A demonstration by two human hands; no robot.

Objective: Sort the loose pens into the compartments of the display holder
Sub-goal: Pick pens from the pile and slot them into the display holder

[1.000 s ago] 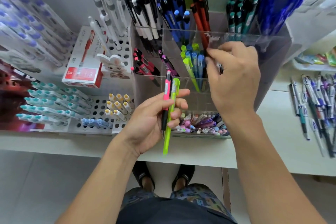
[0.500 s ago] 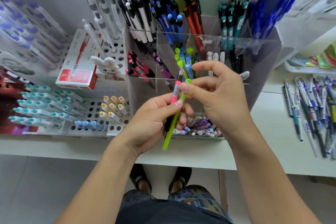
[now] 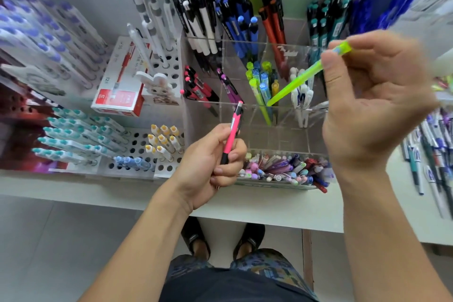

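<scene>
The right hand [image 3: 372, 108] is raised over the right side of the clear holder [image 3: 282, 130], fingers curled, pinching a green pen [image 3: 304, 78] near its top end between thumb and forefinger. The pen slants down to the left, its tip over the middle compartment where other green and blue pens [image 3: 258, 83] stand; whether the tip touches anything there cannot be told. The hand is blurred.

The left hand [image 3: 210, 167] sits nearer and to the left, just in front of the holder, fingers wrapped round the lower part of a pink pen [image 3: 232, 130] that points up and away, its top near the holder's front wall.

In the holder, pink pens [image 3: 198, 86] stand in the left compartment, purple pens [image 3: 229, 86] beside them, white pens [image 3: 301, 95] on the right. The back row holds black-and-white, blue, orange and teal pens. A low tray [image 3: 282, 170] of mixed pens lies at the near edge of the table [image 3: 269, 206].

Loose pens [image 3: 431, 152] lie on the table at the far right. A red box [image 3: 120, 78] lies left of the holder.
</scene>
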